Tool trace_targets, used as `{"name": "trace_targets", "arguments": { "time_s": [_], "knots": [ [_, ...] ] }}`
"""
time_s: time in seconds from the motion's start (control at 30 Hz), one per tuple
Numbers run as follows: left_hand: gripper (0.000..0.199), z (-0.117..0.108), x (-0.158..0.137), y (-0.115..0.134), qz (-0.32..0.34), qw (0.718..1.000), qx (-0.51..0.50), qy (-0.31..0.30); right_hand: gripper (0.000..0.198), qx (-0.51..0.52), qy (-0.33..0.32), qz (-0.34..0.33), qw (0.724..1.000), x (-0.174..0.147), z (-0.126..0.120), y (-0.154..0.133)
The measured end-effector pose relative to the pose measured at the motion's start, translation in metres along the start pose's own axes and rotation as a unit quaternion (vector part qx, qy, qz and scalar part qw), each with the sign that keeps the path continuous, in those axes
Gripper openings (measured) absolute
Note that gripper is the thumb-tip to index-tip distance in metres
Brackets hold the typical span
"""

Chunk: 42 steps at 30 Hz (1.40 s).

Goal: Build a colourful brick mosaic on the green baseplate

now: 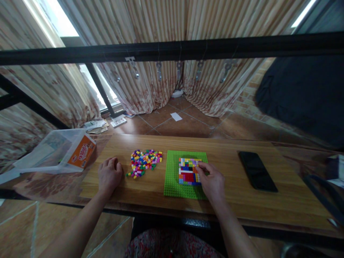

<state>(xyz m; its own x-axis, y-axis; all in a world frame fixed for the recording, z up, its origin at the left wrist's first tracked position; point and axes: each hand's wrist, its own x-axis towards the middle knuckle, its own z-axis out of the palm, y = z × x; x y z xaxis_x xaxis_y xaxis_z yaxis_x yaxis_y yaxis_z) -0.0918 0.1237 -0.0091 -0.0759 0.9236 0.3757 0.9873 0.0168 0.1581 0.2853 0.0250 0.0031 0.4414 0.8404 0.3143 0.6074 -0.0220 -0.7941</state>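
Note:
A green studded baseplate (170,179) lies on the wooden board, with a block of small coloured building bricks (188,175) built up on its middle. My right hand (213,181) reaches over the plate's right side. Its thumb and forefinger pinch a small brick at the upper right of the built area; its colour is mostly hidden. Left of the plate spreads a loose pile of small multicoloured bricks (145,161). My left hand (110,175) rests on the board to the left of that pile, fingers curled in and apart from the bricks.
A black phone (257,171) lies right of the plate. On the far left, a clear plastic box (51,150) with an orange label sits tipped by the board. A dark metal bar (172,52) crosses beyond the wooden board (150,195). Papers (96,126) lie past its left end.

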Motion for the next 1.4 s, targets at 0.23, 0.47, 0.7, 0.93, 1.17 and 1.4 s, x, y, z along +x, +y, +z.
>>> {"name": "trace_targets", "arguments": {
  "time_s": [0.23, 0.47, 0.7, 0.93, 1.17, 1.4],
  "knots": [
    [0.036, 0.001, 0.000, -0.001, 0.006, 1.000, -0.004, 0.005, 0.029, 0.004, 0.007, 0.023, 1.000, -0.002, 0.000, 0.004],
    [0.037, 0.001, 0.000, 0.000, -0.002, 1.000, -0.005, -0.001, 0.027, 0.001, 0.020, 0.026, 0.999, 0.000, 0.002, 0.001],
    [0.039, 0.001, 0.000, 0.000, -0.002, 1.000, -0.007, -0.004, 0.027, 0.012, 0.025, 0.039, 0.999, -0.003, 0.002, 0.001],
    [0.037, 0.000, -0.001, 0.001, -0.007, 1.000, -0.006, -0.006, 0.033, 0.025, 0.079, 0.072, 0.994, 0.000, 0.001, 0.003],
    [0.036, 0.001, -0.001, 0.000, -0.001, 1.000, -0.002, 0.001, 0.047, -0.017, 0.075, 0.059, 0.995, 0.010, 0.010, 0.014],
    [0.038, 0.000, -0.001, 0.001, -0.002, 1.000, 0.002, -0.002, 0.046, 0.009, 0.055, 0.098, 0.994, 0.010, 0.014, 0.015]
  ]
}}
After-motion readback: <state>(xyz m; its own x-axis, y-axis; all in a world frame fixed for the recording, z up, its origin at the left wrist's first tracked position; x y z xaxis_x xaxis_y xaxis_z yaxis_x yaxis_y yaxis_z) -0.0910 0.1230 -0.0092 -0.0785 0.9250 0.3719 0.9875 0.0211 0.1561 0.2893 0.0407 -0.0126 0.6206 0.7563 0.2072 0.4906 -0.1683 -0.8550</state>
